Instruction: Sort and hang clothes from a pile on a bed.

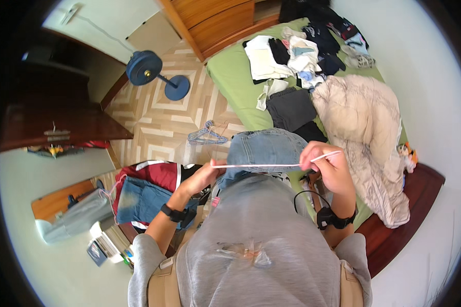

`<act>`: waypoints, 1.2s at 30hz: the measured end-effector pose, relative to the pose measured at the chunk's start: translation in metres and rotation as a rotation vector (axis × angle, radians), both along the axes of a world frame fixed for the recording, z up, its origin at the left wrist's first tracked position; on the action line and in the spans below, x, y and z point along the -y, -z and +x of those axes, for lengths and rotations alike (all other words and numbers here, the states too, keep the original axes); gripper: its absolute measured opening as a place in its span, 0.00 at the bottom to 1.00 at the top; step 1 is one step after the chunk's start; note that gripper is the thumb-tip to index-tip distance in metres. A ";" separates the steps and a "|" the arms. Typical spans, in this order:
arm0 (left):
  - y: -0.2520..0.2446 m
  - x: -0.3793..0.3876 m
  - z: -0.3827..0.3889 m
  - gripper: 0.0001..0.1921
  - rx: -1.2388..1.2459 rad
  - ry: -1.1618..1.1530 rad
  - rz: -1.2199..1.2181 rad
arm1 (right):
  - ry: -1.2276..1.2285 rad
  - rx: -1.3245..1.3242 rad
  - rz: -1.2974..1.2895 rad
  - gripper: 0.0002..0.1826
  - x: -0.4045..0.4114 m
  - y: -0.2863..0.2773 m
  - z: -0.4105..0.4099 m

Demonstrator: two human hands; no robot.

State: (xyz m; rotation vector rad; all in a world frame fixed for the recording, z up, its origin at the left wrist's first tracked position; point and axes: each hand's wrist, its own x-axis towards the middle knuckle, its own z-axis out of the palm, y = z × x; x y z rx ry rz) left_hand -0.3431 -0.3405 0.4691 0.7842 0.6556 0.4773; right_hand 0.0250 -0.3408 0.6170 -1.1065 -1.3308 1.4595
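Note:
Between my two hands a thin pale-pink rod runs nearly level in front of my grey shirt. It looks like a clothes hanger seen edge-on, though its full shape cannot be made out. My left hand grips its left end. Near the other end, my right hand is closed around it, and a slanted pale piece sticks out past the fingers. Light blue denim lies bunched just beyond and below the rod, by the bed's edge. Both wrists wear black bands.
A bed with a green sheet holds folded dark trousers, piled clothes and a beige quilt. Blue hangers lie on the floor near a blue fan. Blue jeans and a maroon garment are at left.

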 end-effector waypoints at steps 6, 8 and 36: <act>0.033 0.020 0.025 0.40 -0.167 -0.158 0.191 | 0.201 -0.080 -0.174 0.27 -0.009 -0.004 -0.002; 0.022 0.011 0.049 0.32 -0.425 -0.209 0.576 | 0.269 -0.042 -0.169 0.29 -0.013 -0.011 0.004; -0.089 -0.118 0.058 0.12 -0.087 -0.515 0.367 | 0.045 0.031 0.165 0.20 -0.072 -0.033 -0.003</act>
